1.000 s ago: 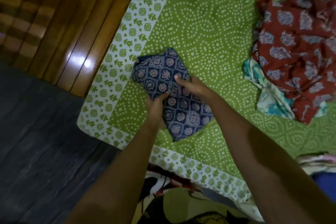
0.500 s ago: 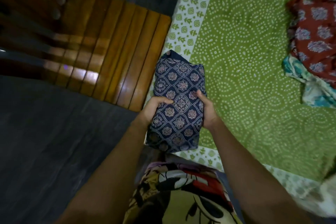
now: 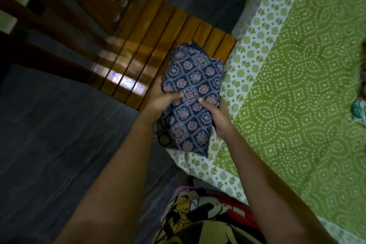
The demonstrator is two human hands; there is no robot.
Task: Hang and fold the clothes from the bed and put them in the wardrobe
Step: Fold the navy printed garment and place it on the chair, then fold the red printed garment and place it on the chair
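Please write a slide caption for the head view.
Folded navy cloth gripped by the left hand and right hand over the edge of the green bedsheet, beside a slatted wooden chair.

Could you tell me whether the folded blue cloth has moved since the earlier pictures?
Yes. The folded blue cloth moved from the green bedsheet toward the wooden chair, whose seat it now overlaps.

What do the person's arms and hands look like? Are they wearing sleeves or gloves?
No gloves and no sleeves: the left hand and right hand are bare, and both forearms are uncovered as far as the picture shows. No watch or bangle shows on either wrist. Lower down, the person's clothing has a cartoon print in yellow, black, red and purple.
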